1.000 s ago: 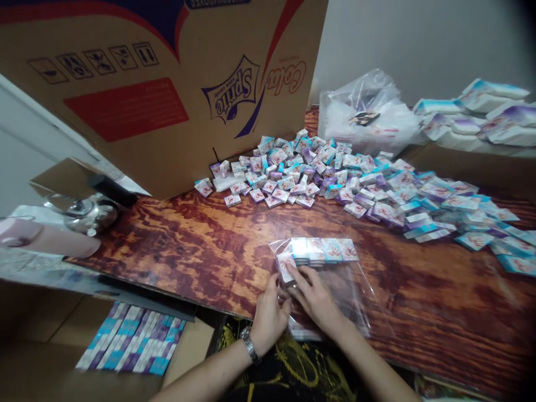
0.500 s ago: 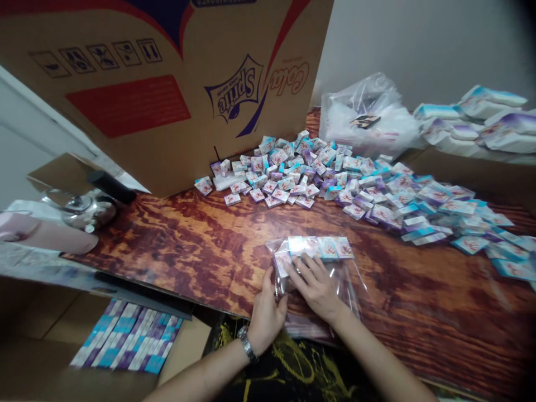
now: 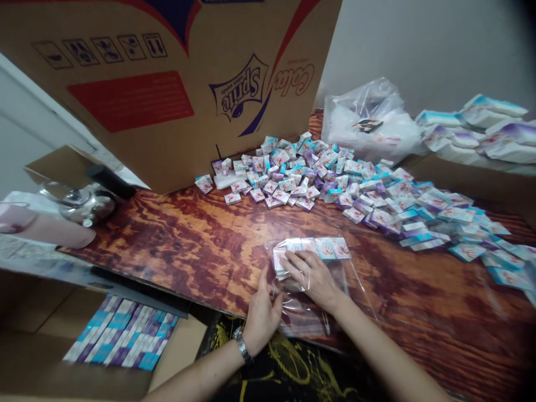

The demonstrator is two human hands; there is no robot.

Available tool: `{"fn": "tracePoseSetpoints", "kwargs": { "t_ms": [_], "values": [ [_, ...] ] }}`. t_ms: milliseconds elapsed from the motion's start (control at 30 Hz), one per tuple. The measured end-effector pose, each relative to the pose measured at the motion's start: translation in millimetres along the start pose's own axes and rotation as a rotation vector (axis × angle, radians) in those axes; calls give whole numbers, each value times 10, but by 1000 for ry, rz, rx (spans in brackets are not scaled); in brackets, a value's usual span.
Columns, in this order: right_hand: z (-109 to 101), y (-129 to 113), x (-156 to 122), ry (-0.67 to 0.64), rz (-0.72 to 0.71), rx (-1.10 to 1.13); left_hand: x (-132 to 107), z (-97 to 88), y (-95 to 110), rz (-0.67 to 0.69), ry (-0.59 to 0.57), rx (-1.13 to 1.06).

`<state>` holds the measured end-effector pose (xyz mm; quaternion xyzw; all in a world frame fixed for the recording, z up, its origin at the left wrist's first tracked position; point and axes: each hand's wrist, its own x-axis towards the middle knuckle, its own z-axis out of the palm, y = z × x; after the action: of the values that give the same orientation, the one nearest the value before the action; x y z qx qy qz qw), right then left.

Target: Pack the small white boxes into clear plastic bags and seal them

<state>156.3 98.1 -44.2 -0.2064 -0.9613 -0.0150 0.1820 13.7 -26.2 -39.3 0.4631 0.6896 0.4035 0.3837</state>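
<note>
A clear plastic bag [image 3: 355, 290] lies on the wooden table [image 3: 188, 245] in front of me, with a row of small white, blue and purple boxes [image 3: 322, 247] inside it. My right hand [image 3: 312, 276] reaches into the bag, its fingers resting on the boxes at the left end of the row. My left hand [image 3: 262, 312], with a watch on the wrist, pinches the bag's open edge beside it.
A heap of loose small boxes [image 3: 335, 178] spreads across the table's far side. A big cardboard box [image 3: 167, 84] stands at the back left. Behind lie a plastic bag bundle [image 3: 368, 123] and filled packs [image 3: 481, 123]. A carton of packed rows [image 3: 121, 335] sits lower left.
My right hand has pushed further into the bag onto the boxes. The left hand slid slightly down along the bag's edge. The camera drifted a little.
</note>
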Motion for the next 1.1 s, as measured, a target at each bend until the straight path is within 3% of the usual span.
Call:
{"fn": "tracePoseSetpoints", "kwargs": {
  "t_ms": [167, 400, 733, 1100],
  "values": [
    [31, -81, 68, 86, 23, -102, -25, 31, -13, 9, -34, 70],
    [107, -209, 188, 183, 166, -172, -30, 32, -45, 38, -59, 114],
    [106, -72, 115, 74, 145, -35, 29, -106, 10, 69, -59, 119],
    [168, -98, 188, 13, 184, -101, -7, -126, -33, 64, -90, 184]
  ]
}}
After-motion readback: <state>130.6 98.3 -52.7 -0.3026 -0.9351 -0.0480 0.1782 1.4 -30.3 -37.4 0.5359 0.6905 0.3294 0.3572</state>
